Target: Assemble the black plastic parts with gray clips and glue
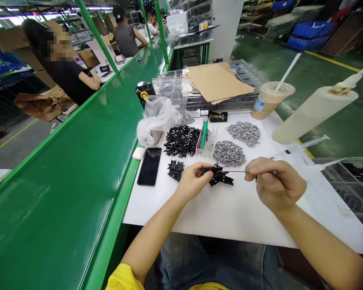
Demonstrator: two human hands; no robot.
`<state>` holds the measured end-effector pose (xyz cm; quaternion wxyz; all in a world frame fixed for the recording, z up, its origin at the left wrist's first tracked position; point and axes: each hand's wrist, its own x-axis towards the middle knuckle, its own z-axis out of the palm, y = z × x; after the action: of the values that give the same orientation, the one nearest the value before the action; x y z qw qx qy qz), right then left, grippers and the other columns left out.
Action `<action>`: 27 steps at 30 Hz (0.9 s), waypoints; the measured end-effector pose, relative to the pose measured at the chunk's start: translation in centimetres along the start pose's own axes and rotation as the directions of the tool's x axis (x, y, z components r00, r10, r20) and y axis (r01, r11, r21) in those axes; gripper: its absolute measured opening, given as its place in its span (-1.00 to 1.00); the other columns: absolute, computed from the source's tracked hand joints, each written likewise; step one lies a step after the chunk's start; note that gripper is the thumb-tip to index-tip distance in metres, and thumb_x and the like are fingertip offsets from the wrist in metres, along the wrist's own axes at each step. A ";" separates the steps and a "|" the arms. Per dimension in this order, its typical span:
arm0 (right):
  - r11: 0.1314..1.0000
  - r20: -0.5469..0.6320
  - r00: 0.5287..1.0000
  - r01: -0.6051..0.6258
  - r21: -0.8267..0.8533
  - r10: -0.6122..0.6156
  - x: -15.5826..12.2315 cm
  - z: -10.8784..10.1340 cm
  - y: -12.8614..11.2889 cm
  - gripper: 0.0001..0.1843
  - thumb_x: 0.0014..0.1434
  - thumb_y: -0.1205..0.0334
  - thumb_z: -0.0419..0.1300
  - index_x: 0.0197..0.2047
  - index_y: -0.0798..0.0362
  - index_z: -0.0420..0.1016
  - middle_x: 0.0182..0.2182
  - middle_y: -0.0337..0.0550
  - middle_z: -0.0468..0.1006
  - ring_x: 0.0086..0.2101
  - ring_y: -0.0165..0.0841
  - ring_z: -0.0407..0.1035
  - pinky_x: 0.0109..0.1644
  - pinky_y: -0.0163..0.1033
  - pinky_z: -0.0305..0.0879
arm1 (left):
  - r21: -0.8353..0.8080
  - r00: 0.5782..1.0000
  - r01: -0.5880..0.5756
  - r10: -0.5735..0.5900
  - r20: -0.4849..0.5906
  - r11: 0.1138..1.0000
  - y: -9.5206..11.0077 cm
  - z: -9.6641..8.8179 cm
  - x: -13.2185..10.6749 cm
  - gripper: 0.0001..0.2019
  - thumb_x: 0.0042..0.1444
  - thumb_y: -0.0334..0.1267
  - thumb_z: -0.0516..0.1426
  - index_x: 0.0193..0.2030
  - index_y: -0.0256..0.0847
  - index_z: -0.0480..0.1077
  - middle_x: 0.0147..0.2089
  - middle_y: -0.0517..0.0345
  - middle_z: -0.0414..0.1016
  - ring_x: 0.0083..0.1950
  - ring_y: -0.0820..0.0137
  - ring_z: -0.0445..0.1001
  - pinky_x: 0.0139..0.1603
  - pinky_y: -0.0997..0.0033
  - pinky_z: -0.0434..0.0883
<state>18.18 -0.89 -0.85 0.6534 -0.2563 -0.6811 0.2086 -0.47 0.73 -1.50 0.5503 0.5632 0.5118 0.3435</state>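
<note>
While my left hand (195, 179) pinches a small black plastic piece (206, 170) between thumb and fingers, my right hand (276, 183) grasps a thin, straight metal rod (232, 172) aimed leftward at it; whether the tip touches, I cannot tell. The piece sits just above a loose heap of black plastic parts (225, 179) on the white tabletop (230, 217). To work well here, I judge, I should pinch firmly, hold the rod level and in line, and press lightly, since so slim a part could slip or snap. Beyond the heap lie two mounds of small grey parts (230, 154), with a clear plastic box (211, 152) between the nearer one and a mound of tiny black parts (182, 141). Farther left, a black smartphone (149, 166) lies near the glossy green conveyor (63, 181).
</note>
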 end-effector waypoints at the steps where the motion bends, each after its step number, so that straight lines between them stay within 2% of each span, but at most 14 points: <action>1: 1.000 0.039 0.999 0.029 -0.002 -0.029 0.0 -0.1 0.0 -0.78 0.22 0.29 0.06 -0.17 -0.08 0.52 -0.55 -0.21 0.48 -0.55 -0.36 0.34 -0.53 -0.22 0.24 | -0.063 0.999 0.030 -0.029 0.014 0.998 0.1 0.0 0.1 -0.75 -0.01 -0.32 0.12 -0.19 -0.27 0.53 -0.51 0.20 0.44 -0.52 0.52 0.24 -0.48 0.50 0.16; 4: 0.992 0.141 0.983 0.121 -0.041 -0.114 -0.1 -0.1 0.0 -0.77 0.19 0.34 0.08 -0.14 -0.06 0.51 -0.56 -0.20 0.49 -0.56 -0.35 0.36 -0.54 -0.21 0.27 | -0.202 0.996 0.087 -0.082 0.032 0.976 0.4 -0.1 0.3 -0.78 -0.05 -0.34 0.14 -0.24 -0.30 0.52 -0.46 0.16 0.50 -0.50 0.53 0.29 -0.45 0.51 0.21; 6: 0.986 0.168 0.975 0.155 -0.061 -0.143 0.0 0.1 0.0 -0.76 0.17 0.36 0.07 -0.15 -0.05 0.50 -0.56 -0.20 0.50 -0.57 -0.35 0.37 -0.54 -0.22 0.30 | -0.243 0.995 0.098 -0.094 0.029 0.965 0.5 -0.1 0.4 -0.80 -0.08 -0.35 0.15 -0.28 -0.30 0.52 -0.46 0.16 0.52 -0.50 0.53 0.31 -0.44 0.51 0.23; 12: 0.974 0.188 0.968 0.191 -0.118 -0.167 0.4 0.5 -0.1 -0.74 0.13 0.43 0.08 -0.17 -0.02 0.49 -0.53 -0.21 0.52 -0.56 -0.38 0.38 -0.53 -0.25 0.33 | -0.243 0.996 0.091 -0.087 0.026 0.966 0.6 0.0 0.2 -0.81 -0.08 -0.35 0.15 -0.29 -0.28 0.52 -0.47 0.16 0.52 -0.46 0.49 0.37 -0.40 0.49 0.28; 16: 0.979 0.189 0.972 0.167 -0.120 -0.143 0.3 0.4 -0.2 -0.74 0.14 0.42 0.09 -0.16 -0.04 0.50 -0.55 -0.22 0.50 -0.56 -0.38 0.37 -0.53 -0.24 0.31 | -0.223 0.997 0.081 -0.078 0.023 0.971 0.4 0.0 0.3 -0.80 -0.06 -0.34 0.14 -0.27 -0.29 0.52 -0.44 0.13 0.54 -0.45 0.47 0.39 -0.40 0.48 0.29; 19: 0.993 0.096 0.989 0.113 -0.041 -0.109 -0.1 0.4 0.0 -0.79 0.21 0.31 0.07 -0.17 -0.05 0.51 -0.56 -0.21 0.49 -0.55 -0.35 0.37 -0.53 -0.21 0.29 | -0.166 0.999 0.051 -0.048 0.022 0.985 -0.1 -0.2 0.4 -0.77 -0.03 -0.31 0.14 -0.22 -0.29 0.52 -0.40 0.12 0.55 -0.44 0.47 0.39 -0.40 0.48 0.28; 22: 0.999 -0.079 0.997 0.018 -0.041 -0.021 0.1 0.5 0.4 -0.82 0.23 0.27 0.08 -0.21 -0.05 0.52 -0.54 -0.22 0.51 -0.53 -0.37 0.38 -0.51 -0.23 0.29 | 0.007 0.999 -0.027 0.027 -0.022 1.000 -0.4 -0.2 0.3 -0.74 0.02 -0.27 0.14 -0.14 -0.23 0.53 -0.38 0.13 0.54 -0.39 0.43 0.40 -0.38 0.46 0.28; 24: 0.991 -0.159 0.982 -0.113 -0.077 0.100 0.7 0.6 0.9 -0.85 0.23 0.26 0.10 -0.22 -0.04 0.51 -0.51 -0.25 0.53 -0.52 -0.42 0.38 -0.48 -0.27 0.31 | 0.177 0.990 -0.108 0.122 -0.074 0.978 -0.5 0.0 0.1 -0.73 0.03 -0.29 0.13 -0.11 -0.18 0.52 -0.28 0.12 0.57 -0.28 0.37 0.45 -0.29 0.41 0.32; 27: 0.938 -0.164 0.932 -0.339 -0.074 0.324 1.9 1.0 1.9 -0.83 0.24 0.15 0.10 -0.24 -0.01 0.48 -0.47 -0.25 0.55 -0.54 -0.47 0.35 -0.46 -0.31 0.33 | 0.401 0.959 -0.209 0.268 -0.097 0.892 -0.5 0.4 -0.1 -0.71 0.04 -0.34 0.12 -0.08 -0.14 0.50 -0.13 0.14 0.58 -0.10 0.30 0.44 -0.10 0.34 0.35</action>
<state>17.34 1.78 -0.60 0.6442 -0.4152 -0.5867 0.2615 -0.17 0.43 -2.02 0.3420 0.6918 0.5362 0.3421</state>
